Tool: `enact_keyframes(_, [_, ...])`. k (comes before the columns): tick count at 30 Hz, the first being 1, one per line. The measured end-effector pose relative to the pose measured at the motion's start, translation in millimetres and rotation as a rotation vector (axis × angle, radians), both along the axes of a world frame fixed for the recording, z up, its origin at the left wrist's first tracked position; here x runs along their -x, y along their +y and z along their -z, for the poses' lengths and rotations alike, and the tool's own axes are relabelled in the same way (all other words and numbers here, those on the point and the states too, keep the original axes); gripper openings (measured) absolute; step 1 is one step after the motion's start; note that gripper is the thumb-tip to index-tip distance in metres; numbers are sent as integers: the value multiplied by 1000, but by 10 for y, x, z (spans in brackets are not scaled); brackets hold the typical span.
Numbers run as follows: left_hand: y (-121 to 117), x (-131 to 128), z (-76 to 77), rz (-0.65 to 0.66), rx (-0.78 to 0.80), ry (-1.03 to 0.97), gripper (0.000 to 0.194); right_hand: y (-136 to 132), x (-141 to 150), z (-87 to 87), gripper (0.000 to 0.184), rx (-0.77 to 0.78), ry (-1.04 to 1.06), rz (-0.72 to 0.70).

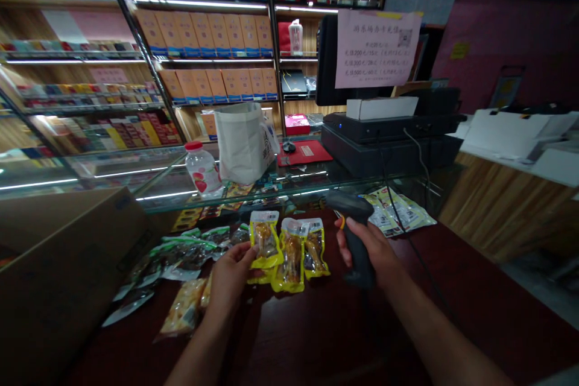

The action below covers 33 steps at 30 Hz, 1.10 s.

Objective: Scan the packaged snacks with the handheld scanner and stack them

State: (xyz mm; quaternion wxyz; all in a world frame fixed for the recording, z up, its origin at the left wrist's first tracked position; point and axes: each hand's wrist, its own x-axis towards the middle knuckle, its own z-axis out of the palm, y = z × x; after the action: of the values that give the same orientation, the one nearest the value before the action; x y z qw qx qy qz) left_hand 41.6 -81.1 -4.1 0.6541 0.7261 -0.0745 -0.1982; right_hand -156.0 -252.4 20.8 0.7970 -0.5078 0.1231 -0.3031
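Note:
Between the thumb and fingers of my left hand (233,271) is the edge of a yellow-trimmed snack packet (265,238), its clear window showing brown food. Two similar packets, one in front (292,256) and one to the right (315,247), lie beside it on the dark red counter. My right hand (368,247) is wrapped round the handle of a black barcode scanner (359,229), whose head points left toward the packets. Left of my left hand lie green-edged clear packets (190,250) and a bag of pale yellow snacks (183,307).
A cardboard box (76,265) stands at the left. Behind the packets are a red-capped bottle (201,169), a white paper bag (239,145) and a black register (389,148). Flat packets (400,211) lie at right, with a cable (414,244) crossing there.

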Motion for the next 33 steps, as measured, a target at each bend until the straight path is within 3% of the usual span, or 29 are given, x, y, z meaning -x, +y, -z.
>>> enact_keyframes(4, [6,-3,-33,42,-131,-64,31,-149,26,-14,42,-79,-65,-26])
enact_keyframes(7, [87,-52,-50,114,-343,-256,39,-264,104,-99,41,-130,-146,-77])
enact_keyframes(11, [211,-100,-87,92,-647,-796,41,-440,306,-229,37,-145,-286,-76])
enact_keyframes(14, [106,-5,-92,68,-582,-1197,42,-573,465,-280,35,-129,-394,-29])
enact_keyframes(16, [-99,149,-75,255,-480,-1356,37,-645,535,-287,33,-127,-453,0])
enact_keyframes(18, [-366,348,-49,550,-459,-1462,30,-694,568,-279,32,-136,-492,21])
enact_keyframes(20, [-627,537,-20,769,-552,-1528,27,-719,568,-259,32,-150,-506,29])
enact_keyframes(22, [-822,668,4,852,-671,-1527,27,-726,548,-232,32,-167,-500,19])
enact_keyframes(26, [-927,735,20,764,-883,-1454,31,-723,497,-183,30,-200,-481,-6])
enact_keyframes(33, [-645,543,-9,677,-1032,-1389,36,-756,481,-159,28,-218,-482,-3])
